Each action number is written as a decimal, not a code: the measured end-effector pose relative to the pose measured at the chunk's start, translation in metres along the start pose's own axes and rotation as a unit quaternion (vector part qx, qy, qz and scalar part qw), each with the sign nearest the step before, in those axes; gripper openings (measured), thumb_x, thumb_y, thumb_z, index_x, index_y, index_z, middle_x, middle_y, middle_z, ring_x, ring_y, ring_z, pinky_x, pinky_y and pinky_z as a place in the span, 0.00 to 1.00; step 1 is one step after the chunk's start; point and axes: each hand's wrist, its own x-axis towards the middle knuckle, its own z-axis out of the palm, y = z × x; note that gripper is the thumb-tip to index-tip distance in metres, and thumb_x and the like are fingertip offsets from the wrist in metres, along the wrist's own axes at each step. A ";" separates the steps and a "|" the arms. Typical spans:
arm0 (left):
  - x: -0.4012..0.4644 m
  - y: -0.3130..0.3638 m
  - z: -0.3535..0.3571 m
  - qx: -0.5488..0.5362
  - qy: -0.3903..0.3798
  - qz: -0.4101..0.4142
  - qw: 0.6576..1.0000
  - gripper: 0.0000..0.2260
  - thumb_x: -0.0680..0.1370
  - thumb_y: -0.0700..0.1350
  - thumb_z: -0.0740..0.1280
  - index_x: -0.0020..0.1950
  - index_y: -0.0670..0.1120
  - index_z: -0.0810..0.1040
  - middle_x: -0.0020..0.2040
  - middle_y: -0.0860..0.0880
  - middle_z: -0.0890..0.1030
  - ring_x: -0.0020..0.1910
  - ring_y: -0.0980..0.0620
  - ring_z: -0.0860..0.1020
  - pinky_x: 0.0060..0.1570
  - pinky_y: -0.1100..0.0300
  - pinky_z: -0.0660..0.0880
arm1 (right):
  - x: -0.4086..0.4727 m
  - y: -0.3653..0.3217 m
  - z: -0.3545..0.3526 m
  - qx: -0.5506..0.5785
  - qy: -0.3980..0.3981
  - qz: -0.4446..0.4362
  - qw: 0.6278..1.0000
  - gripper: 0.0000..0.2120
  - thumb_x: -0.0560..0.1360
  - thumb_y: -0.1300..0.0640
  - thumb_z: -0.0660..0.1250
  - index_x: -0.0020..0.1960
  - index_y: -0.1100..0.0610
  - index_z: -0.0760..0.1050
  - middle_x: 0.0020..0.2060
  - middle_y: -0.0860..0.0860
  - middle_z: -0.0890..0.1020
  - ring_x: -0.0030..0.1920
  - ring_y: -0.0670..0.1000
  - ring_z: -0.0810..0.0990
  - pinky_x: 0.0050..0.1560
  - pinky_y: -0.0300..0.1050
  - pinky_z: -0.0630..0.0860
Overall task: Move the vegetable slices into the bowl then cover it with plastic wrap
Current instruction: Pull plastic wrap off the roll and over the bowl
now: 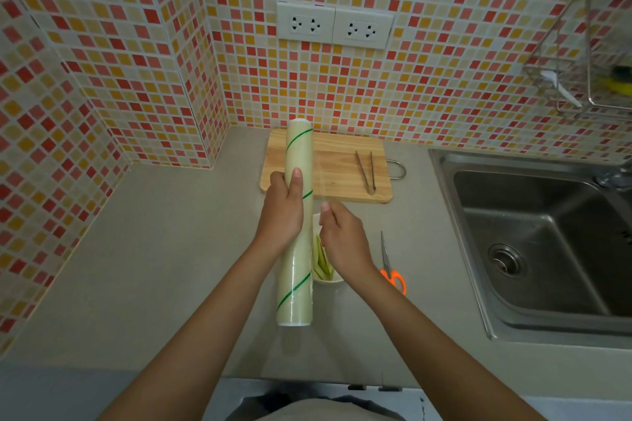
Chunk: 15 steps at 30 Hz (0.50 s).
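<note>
My left hand (284, 212) is wrapped around the long pale roll of plastic wrap with green stripes (296, 225). My right hand (342, 236) pinches its clear loose edge, over the small white bowl (326, 278) of green vegetable slices (321, 261). The grey table (171, 267) is bare to the left.

Both forearms are bare right up to the frame edge, no sleeves, no watch or rings on the left hand (282, 212) or right hand (343, 243). Grey fabric shows at the waist.
</note>
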 end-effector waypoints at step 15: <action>-0.001 0.004 0.005 0.081 0.045 0.012 0.996 0.19 0.81 0.58 0.51 0.57 0.43 0.68 0.53 0.44 0.75 0.45 0.47 0.75 0.44 0.52 0.71 | -0.001 -0.005 0.000 -0.152 -0.035 -0.009 0.988 0.13 0.83 0.57 0.52 0.44 0.60 0.69 0.36 0.55 0.74 0.36 0.54 0.72 0.36 0.46 0.64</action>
